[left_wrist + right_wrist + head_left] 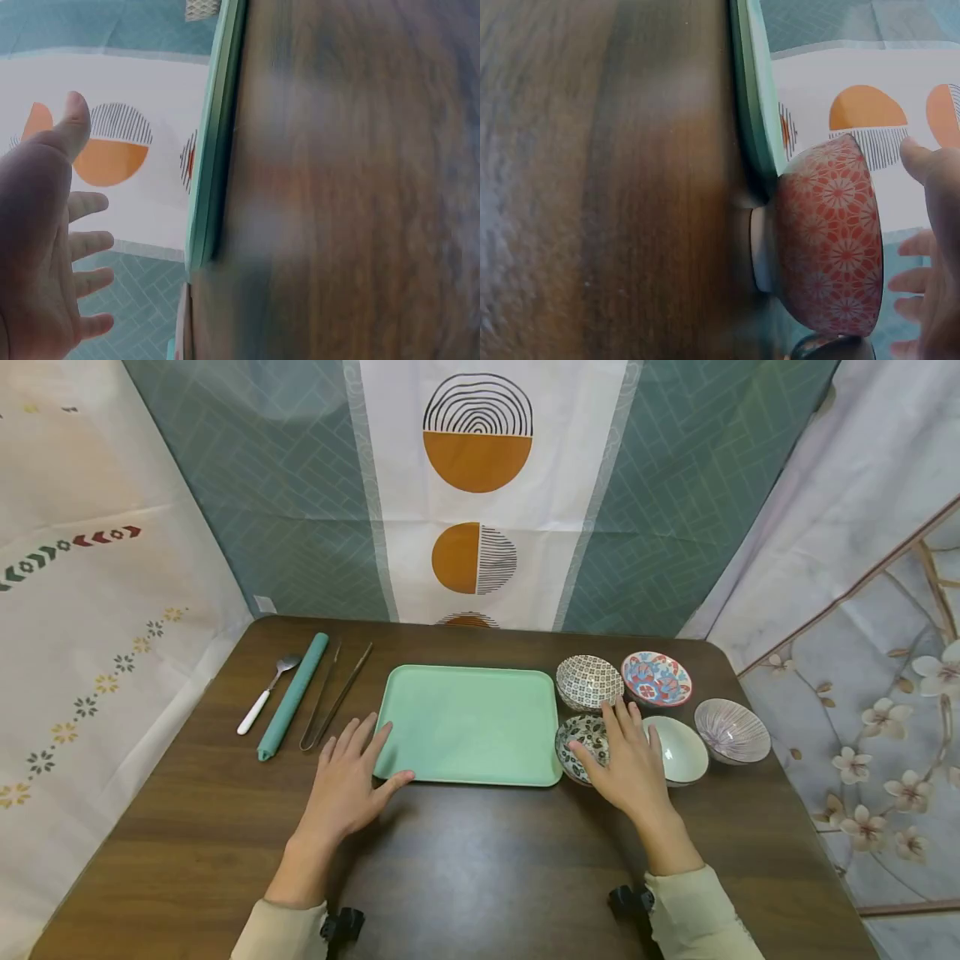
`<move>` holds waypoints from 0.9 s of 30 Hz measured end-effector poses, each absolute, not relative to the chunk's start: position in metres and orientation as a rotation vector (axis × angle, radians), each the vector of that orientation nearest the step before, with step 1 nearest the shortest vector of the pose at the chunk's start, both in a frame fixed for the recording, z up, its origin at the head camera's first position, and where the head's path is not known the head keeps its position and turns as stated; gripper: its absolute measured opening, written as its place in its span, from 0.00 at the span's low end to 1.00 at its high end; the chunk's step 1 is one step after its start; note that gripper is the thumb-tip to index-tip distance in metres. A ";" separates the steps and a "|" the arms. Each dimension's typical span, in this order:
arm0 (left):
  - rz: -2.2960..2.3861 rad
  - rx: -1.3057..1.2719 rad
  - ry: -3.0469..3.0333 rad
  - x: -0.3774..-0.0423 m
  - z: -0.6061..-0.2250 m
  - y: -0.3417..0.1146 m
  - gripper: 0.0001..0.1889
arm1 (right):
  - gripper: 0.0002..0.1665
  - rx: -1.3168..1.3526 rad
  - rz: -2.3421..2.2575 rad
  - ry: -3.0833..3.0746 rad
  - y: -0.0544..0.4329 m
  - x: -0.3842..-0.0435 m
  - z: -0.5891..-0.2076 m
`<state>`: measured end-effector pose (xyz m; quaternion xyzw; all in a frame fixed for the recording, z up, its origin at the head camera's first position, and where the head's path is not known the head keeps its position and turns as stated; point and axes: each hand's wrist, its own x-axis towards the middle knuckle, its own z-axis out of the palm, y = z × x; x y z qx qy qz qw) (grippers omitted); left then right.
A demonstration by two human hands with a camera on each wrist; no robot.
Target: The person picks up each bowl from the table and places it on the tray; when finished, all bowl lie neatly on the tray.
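A mint-green tray [468, 727] lies on the brown table. My left hand [348, 785] is spread at the tray's near left corner, its fingers straight and apart and holding nothing. In the left wrist view the left hand [37, 247] shows its thumb raised. My right hand [630, 768] is over a dark floral bowl [573, 743] and a pale green bowl [681, 752], fingers extended. Whether it touches either rim is unclear. The right wrist view shows a red flower-patterned bowl [829, 240] beside the tray edge, with the right hand [941, 225] above its opening.
Behind these stand a brown-patterned bowl [588, 683] and a red-and-blue bowl [657, 679]; a striped bowl [732, 731] is farther right. Left of the tray lie metal tongs [345, 697], a teal roll [294, 697] and a white-handled utensil [255, 712]. Curtains [300, 485] surround the table.
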<state>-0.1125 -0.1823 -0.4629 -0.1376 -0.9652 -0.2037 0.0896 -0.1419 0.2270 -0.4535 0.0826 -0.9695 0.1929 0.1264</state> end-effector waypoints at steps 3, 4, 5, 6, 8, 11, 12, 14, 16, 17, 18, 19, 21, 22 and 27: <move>-0.740 -0.388 -2.840 -0.113 -0.466 -0.184 0.40 | 0.50 0.249 0.609 -2.775 0.229 -0.142 -0.449; -0.795 -0.379 -2.824 -0.113 -0.466 -0.184 0.39 | 0.48 0.247 0.643 -2.752 0.230 -0.143 -0.447; -0.858 -0.372 -2.805 -0.113 -0.467 -0.185 0.37 | 0.45 0.242 0.674 -2.723 0.233 -0.143 -0.444; -0.919 -0.365 -2.783 -0.114 -0.467 -0.185 0.35 | 0.42 0.237 0.703 -2.692 0.236 -0.143 -0.443; -1.023 -0.354 -2.737 -0.115 -0.468 -0.186 0.32 | 0.36 0.223 0.754 -2.627 0.243 -0.145 -0.439; -1.127 -0.324 -2.685 -0.118 -0.468 -0.188 0.29 | 0.28 0.204 0.785 -2.537 0.257 -0.148 -0.436; -1.146 -0.308 -2.675 -0.119 -0.469 -0.189 0.28 | 0.26 0.197 0.788 -2.515 0.262 -0.149 -0.435; -1.169 -0.272 -2.665 -0.120 -0.470 -0.191 0.27 | 0.24 0.171 0.802 -2.492 0.270 -0.150 -0.433; -1.182 -0.240 -2.669 -0.121 -0.472 -0.193 0.26 | 0.23 0.135 0.815 -2.491 0.279 -0.150 -0.431; -1.188 -0.228 -2.671 -0.121 -0.474 -0.194 0.26 | 0.22 0.117 0.822 -2.495 0.283 -0.150 -0.431; -1.196 -0.221 -2.674 -0.122 -0.475 -0.195 0.26 | 0.22 0.098 0.826 -2.501 0.287 -0.151 -0.431; -1.208 -0.216 -2.673 -0.122 -0.477 -0.195 0.26 | 0.21 0.077 0.834 -2.506 0.291 -0.151 -0.431; -1.231 -0.213 -2.668 -0.123 -0.480 -0.196 0.26 | 0.21 0.031 0.839 -2.517 0.299 -0.152 -0.432; -1.238 -0.214 -2.666 -0.123 -0.482 -0.196 0.26 | 0.21 0.007 0.843 -2.521 0.303 -0.153 -0.432; -1.254 -0.200 -2.660 -0.127 -0.491 -0.198 0.25 | 0.22 -0.104 0.877 -2.570 0.324 -0.155 -0.431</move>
